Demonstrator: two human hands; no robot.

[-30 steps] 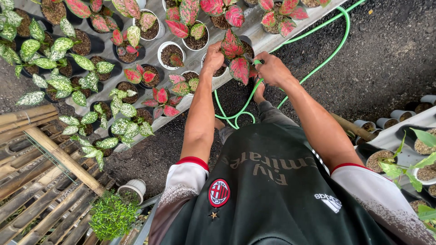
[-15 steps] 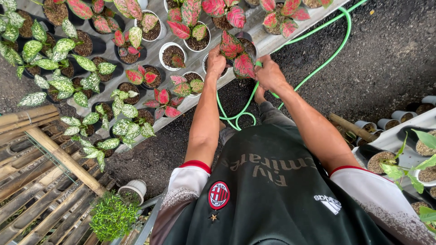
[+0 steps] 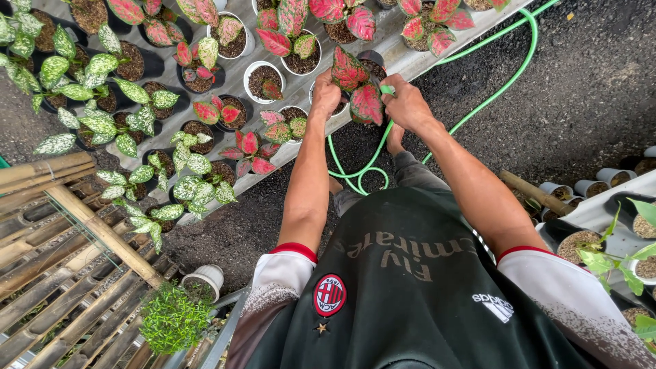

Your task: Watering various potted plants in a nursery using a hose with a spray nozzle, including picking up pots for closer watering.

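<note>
A small potted plant with pink-red, green-edged leaves (image 3: 355, 85) is standing at the near edge of the grey metal bench (image 3: 410, 61), among similar pots. The left hand (image 3: 326, 92) is curling its fingers against the pot's left side. The right hand (image 3: 406, 102) is pinching the thin green garden hose (image 3: 478, 102) beside the leaves. The foliage is hiding the pot rim and both hands' fingertips.

- Both arms stretch out over a grey bench (image 3: 403, 61) packed with potted plants.
- The left hand (image 3: 326, 92) cups the rim of a pot holding a red-and-green leafed plant (image 3: 357, 85).
- The right hand (image 3: 406, 102) grips the end of a green hose (image 3: 502, 75), which loops across dark gravel.
- Bamboo slats (image 3: 61, 273) lie lower left.
</note>
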